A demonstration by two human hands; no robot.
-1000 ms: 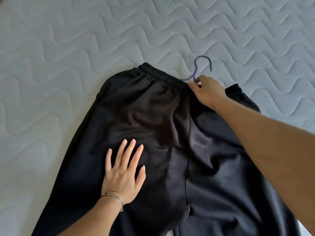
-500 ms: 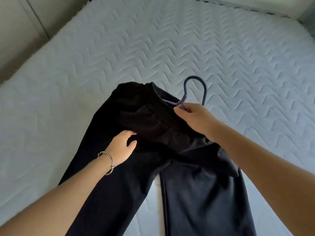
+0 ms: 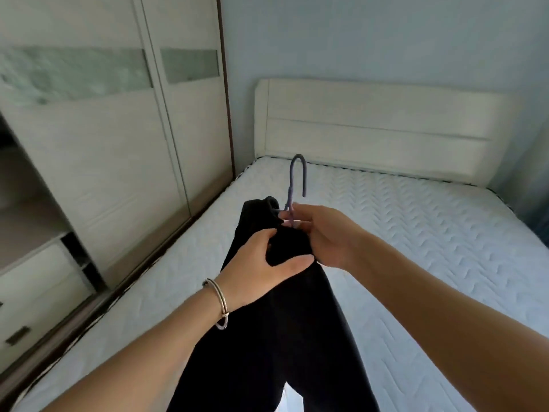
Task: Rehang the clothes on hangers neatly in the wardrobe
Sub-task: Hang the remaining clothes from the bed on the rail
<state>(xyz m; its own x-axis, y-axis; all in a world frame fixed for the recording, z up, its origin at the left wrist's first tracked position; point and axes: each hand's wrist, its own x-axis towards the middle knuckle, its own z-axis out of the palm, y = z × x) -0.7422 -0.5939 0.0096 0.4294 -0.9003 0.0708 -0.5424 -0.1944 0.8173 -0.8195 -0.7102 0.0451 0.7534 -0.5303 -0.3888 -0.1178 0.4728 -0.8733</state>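
View from a head-worn camera in a bedroom. A person holds a pair of black trousers (image 3: 282, 337) on a purple hanger (image 3: 292, 179) in front of them, raised above a white quilted mattress (image 3: 416, 233).

The right hand (image 3: 323, 236) pinches the neck of the hanger just below its hook, which points upward. The left hand (image 3: 255, 269), with a thin bracelet (image 3: 219, 301) at the wrist, wraps fingers and thumb around the bunched fabric directly under the hanger. The two hands sit close together, the left thumb reaching almost to the right hand. The trouser legs hang down between the forearms and run out of the bottom of the view. How the waistband sits on the hanger bar is hidden by the hands and the dark cloth.

A cream padded headboard (image 3: 371, 129) stands at the far end of the bed. The wardrobe (image 3: 104, 144) runs along the left wall, its pale sliding doors closed across the middle. An open bay (image 3: 17, 188) with drawers (image 3: 35, 281) below shows at the far left edge.

The garment appears to be on its hanger and gathered, so the step in hand looks like carrying it to the wardrobe. The next move calls for turning left towards the open bay, keeping the fabric from slipping off, and setting the hook over a rail. No rail is visible from here.
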